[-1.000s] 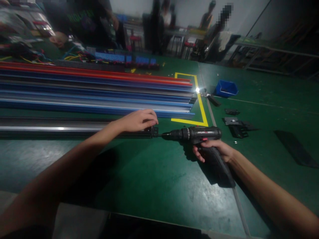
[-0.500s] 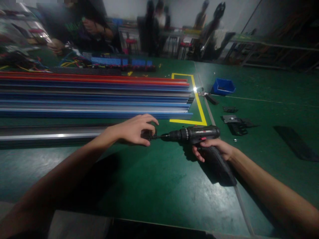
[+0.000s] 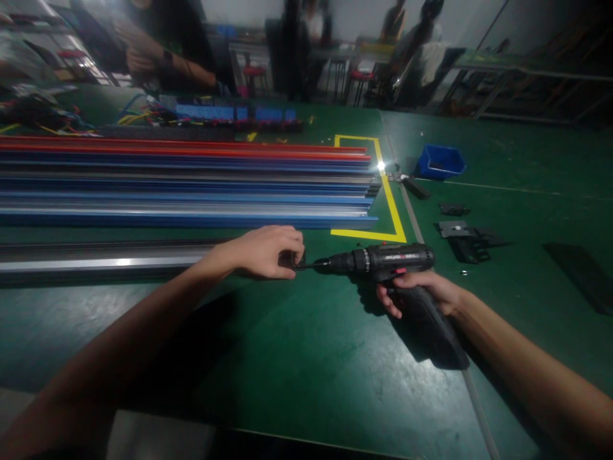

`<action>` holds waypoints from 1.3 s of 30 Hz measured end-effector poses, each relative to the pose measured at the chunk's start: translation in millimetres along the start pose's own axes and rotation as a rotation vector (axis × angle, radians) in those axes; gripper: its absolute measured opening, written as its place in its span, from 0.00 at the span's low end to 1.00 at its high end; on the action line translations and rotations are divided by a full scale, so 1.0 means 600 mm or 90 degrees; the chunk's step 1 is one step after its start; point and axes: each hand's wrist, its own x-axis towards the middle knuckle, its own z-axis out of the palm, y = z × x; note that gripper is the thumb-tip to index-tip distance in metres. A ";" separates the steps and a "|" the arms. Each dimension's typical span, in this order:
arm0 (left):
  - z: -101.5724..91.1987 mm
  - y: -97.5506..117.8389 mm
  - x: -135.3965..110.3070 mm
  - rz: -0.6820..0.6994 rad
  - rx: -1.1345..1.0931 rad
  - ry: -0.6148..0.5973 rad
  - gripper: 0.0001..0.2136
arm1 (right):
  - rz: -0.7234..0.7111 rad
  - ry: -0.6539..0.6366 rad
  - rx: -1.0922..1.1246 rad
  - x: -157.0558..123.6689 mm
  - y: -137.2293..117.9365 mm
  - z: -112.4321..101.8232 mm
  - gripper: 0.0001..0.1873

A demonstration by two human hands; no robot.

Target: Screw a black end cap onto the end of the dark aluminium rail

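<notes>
My right hand [image 3: 438, 291] is wrapped round the grip of a black cordless drill [image 3: 400, 257], a finger by its red trigger. The drill lies level, its long thin bit [image 3: 316, 264] pointing left. At the bit's tip, my left hand [image 3: 268, 250] curls its thumb and fingers round a small dark end piece [image 3: 286, 260], partly hidden by the fingers. This piece sits at the right end of a long black and silver metal profile [image 3: 110, 262]. My left forearm covers part of that profile. Whether the tip sits in a screw is too small to tell.
Several blue, grey and red profiles [image 3: 191, 191] lie behind, ending at yellow tape [image 3: 395, 211]. To the right are a blue bin [image 3: 440, 161], black brackets [image 3: 467, 239] and a dark flat piece [image 3: 577, 275]. Wires [image 3: 134, 115] and a person [image 3: 167, 57] are across the green table.
My left fingers, spread before, have closed in round the end piece. The drill stays in my right hand, its bit still toward that end. The view has shifted slightly; the person opposite moved their hands.
</notes>
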 end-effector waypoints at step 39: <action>-0.001 -0.028 -0.002 0.005 -0.155 0.076 0.10 | 0.000 0.029 -0.006 0.000 -0.004 0.005 0.15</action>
